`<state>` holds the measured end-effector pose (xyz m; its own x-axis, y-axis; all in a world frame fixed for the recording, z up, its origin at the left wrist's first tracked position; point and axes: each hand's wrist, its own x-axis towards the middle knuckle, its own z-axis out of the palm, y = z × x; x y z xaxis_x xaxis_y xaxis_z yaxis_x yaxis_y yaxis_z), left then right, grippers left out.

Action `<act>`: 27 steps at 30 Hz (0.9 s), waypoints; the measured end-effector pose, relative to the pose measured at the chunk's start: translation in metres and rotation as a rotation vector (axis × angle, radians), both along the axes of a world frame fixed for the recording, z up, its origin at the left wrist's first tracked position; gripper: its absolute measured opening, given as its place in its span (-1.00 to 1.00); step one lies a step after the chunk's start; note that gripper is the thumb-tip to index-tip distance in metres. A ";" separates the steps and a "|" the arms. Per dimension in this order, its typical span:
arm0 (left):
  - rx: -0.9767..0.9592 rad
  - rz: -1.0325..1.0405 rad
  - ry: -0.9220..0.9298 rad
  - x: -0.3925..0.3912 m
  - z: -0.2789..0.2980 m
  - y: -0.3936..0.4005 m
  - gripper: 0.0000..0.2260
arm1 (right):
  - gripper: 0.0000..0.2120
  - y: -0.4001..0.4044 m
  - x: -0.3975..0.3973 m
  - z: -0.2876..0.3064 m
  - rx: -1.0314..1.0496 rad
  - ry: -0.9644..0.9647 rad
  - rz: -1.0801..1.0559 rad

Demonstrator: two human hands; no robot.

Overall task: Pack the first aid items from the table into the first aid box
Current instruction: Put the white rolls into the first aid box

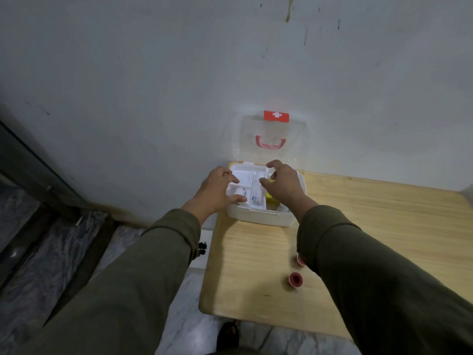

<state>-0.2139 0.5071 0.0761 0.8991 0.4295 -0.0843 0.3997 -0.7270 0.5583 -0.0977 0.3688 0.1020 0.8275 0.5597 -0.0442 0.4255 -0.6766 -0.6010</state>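
Head view — hands (pixel 220 192) over first aid box (pixel 261 216).

The first aid box (pixel 258 217) sits at the far left corner of the surface (pixel 358 226), its lid (pixel 273 142) raised against the wall (pixel 179 73) behind. Both hands hover over its tray: left hand (pixel 217 190) above the left compartments, right hand (pixel 284 185) above the right. Two tape rolls (pixel 294 278) lie nearer the front edge, one (pixel 300 260) partly under the right sleeve (pixel 371 278).

Head-worn camera looks steeply down, close over the table (pixel 256 252).
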 end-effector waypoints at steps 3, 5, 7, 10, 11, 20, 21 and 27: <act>0.038 0.028 -0.064 -0.007 0.005 -0.007 -0.53 | -0.59 -0.011 -0.002 0.008 0.029 -0.053 0.008; 0.073 0.048 -0.116 -0.012 0.009 -0.016 -0.56 | -0.60 -0.021 -0.005 0.013 0.054 -0.077 0.009; 0.098 0.069 -0.178 -0.017 0.012 -0.028 -0.58 | -0.61 -0.035 -0.009 0.016 0.076 -0.101 0.031; 0.092 0.100 -0.229 -0.023 0.011 -0.056 -0.58 | -0.63 -0.065 -0.015 0.015 0.082 -0.130 0.083; 0.081 0.098 -0.229 -0.025 0.009 -0.068 -0.58 | -0.64 -0.078 -0.017 0.014 0.081 -0.137 0.095; 0.015 0.034 -0.102 -0.041 -0.034 -0.169 -0.50 | -0.58 -0.174 -0.022 -0.028 -0.085 -0.066 0.155; 0.007 0.031 -0.077 -0.042 -0.041 -0.177 -0.48 | -0.58 -0.180 -0.023 -0.035 -0.104 -0.051 0.163; -0.073 0.034 0.083 -0.049 -0.075 -0.212 -0.32 | -0.54 -0.201 -0.031 -0.069 -0.160 0.028 0.235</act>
